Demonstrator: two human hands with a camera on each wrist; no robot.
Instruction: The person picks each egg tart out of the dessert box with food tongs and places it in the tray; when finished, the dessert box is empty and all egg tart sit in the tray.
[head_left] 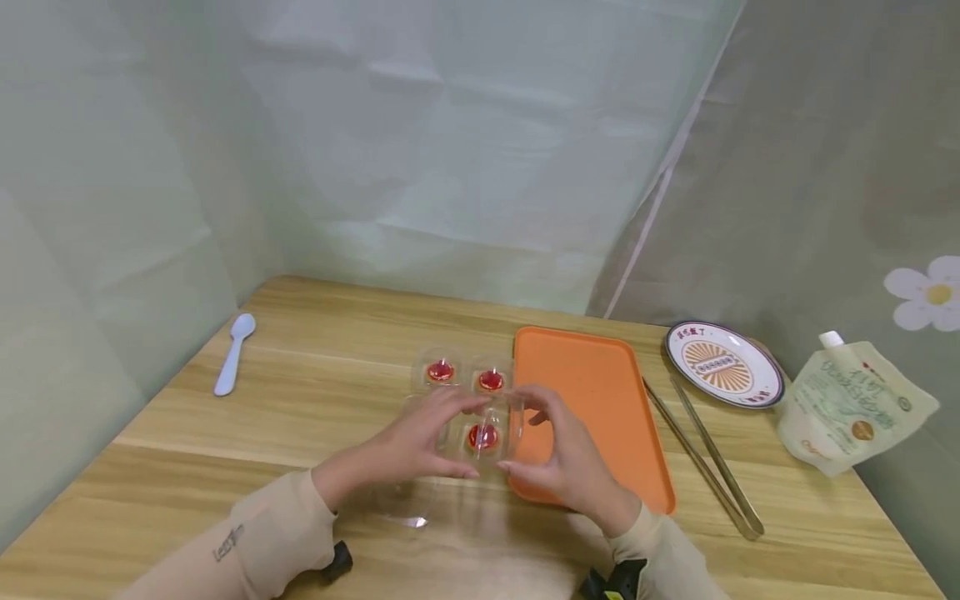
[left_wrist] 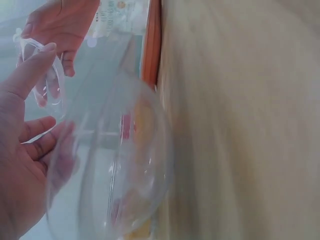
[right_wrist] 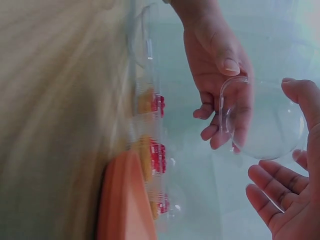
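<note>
Both hands hold a small clear plastic lid [right_wrist: 267, 125] between them, raised over a see-through container [head_left: 467, 367]. My left hand [head_left: 401, 446] has its thumb at the lid's near edge and fingers along the far side. From the opposite side, my right hand [head_left: 566, 458] grips it with thumb and fingers spread around the rim. Below, the container holds small red-topped pastries [right_wrist: 157, 157] with yellow bases; one shows through the lid in the head view. Another clear curved plastic piece [left_wrist: 125, 165] stands close to the left wrist camera.
An orange tray [head_left: 581, 383] lies right of the container. Beyond it are metal tongs [head_left: 708, 467], a patterned plate [head_left: 720, 367] and a spouted pouch [head_left: 847, 408]. A pale spoon [head_left: 235, 354] lies at the far left. Curtains hang behind the wooden table [head_left: 300, 350].
</note>
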